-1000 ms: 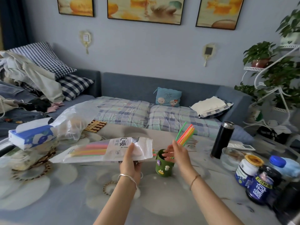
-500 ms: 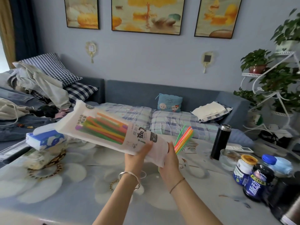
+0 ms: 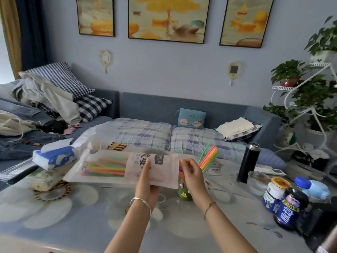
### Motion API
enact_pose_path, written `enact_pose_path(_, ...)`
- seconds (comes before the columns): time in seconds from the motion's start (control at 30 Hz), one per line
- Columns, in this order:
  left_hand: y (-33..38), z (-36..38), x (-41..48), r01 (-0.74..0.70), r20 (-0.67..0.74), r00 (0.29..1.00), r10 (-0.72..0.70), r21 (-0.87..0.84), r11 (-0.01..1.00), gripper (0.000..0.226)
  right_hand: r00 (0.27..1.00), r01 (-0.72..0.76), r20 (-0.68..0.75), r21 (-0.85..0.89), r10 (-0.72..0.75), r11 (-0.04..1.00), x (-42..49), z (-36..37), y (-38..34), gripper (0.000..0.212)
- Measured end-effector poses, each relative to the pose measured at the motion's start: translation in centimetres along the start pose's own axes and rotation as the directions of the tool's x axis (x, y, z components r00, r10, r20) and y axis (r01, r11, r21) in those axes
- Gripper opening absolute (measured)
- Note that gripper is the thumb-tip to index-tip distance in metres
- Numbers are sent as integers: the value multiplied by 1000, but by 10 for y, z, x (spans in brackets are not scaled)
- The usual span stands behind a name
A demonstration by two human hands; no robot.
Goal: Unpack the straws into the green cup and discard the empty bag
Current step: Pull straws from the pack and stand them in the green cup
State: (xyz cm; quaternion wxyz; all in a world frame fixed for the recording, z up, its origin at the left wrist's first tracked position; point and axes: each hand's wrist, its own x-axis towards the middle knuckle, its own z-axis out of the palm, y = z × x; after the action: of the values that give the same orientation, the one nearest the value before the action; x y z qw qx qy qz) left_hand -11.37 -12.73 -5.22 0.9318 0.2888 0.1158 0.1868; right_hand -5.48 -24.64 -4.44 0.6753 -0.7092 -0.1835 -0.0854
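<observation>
A white straw bag (image 3: 113, 166) with coloured straws showing through its window lies level above the table. My left hand (image 3: 147, 183) grips it near its open right end, thumb on top. My right hand (image 3: 191, 175) is at the bag's mouth, its fingers curled and pinching the ends of straws there. Below that hand stands the green cup (image 3: 185, 191), mostly hidden. Several bright straws (image 3: 208, 157) stick out of the cup, leaning right.
A tissue box (image 3: 54, 157) and a clear plastic bag (image 3: 96, 136) lie left of the straw bag. A black flask (image 3: 249, 162), a glass bowl (image 3: 259, 181), jars (image 3: 275, 194) and a bottle (image 3: 290, 210) crowd the right. The sofa runs behind the table.
The bag has come down from a tilted, raised pose to level. My right hand has moved from under the bag's end to its mouth, pinching straws.
</observation>
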Motion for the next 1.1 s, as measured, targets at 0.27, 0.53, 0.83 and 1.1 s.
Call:
enact_pose_path(0.27, -10, -15, 21, 72, -120, 988, -95, -179, 981, 54, 976, -96, -183, 133, 120, 986, 22, -31, -11, 11)
enact_pose_path(0.53, -24, -7, 26, 95, -112, 988, -109, -120, 988, 48, 872, -463, 7, 338, 490, 820, 17, -15, -13, 20)
enact_pose_path(0.83, -18, -24, 46, 70, -171, 979, -106, -203, 977, 48, 902, -225, -267, 379, 339, 897, 48, -40, -3, 10)
enact_pose_path(1.1, -40, -15, 55, 89, -191, 975, -109, -112, 990, 38, 912, -400, -8, 212, 411, 892, 47, -23, 9, 17)
